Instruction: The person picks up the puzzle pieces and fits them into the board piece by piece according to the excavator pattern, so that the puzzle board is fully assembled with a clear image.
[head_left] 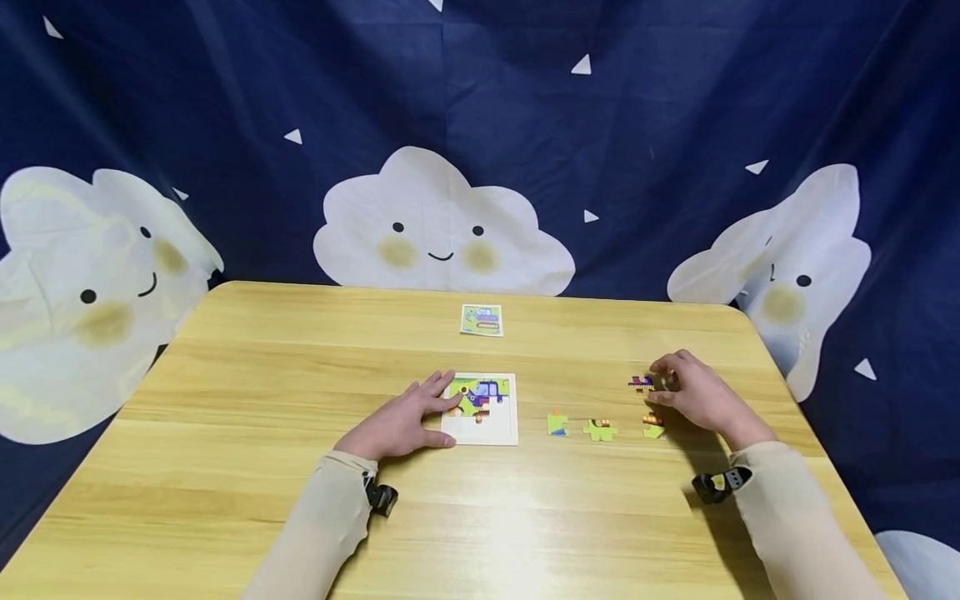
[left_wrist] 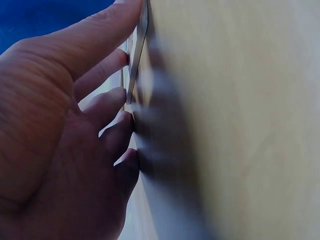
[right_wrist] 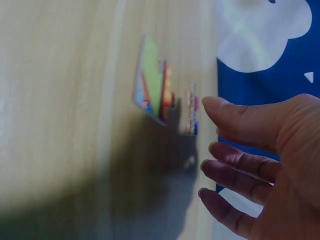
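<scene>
My left hand rests with extended fingers on the left side of a white puzzle tray. The left wrist view shows the thumb and fingertips along the tray's edge. Joined pieces with a purple vehicle picture fill the tray's upper part. Over on the right, my right hand hovers by a purple-and-striped puzzle piece, thumb and fingers apart. In the right wrist view, that piece lies just past the thumb tip, not visibly gripped. A green-and-orange puzzle piece lies nearer.
Two green puzzle pieces, one with a blue corner and one with a dark top, lie right of the tray. A small picture card lies behind it. A dark blue cloud-patterned curtain hangs beyond the wooden table.
</scene>
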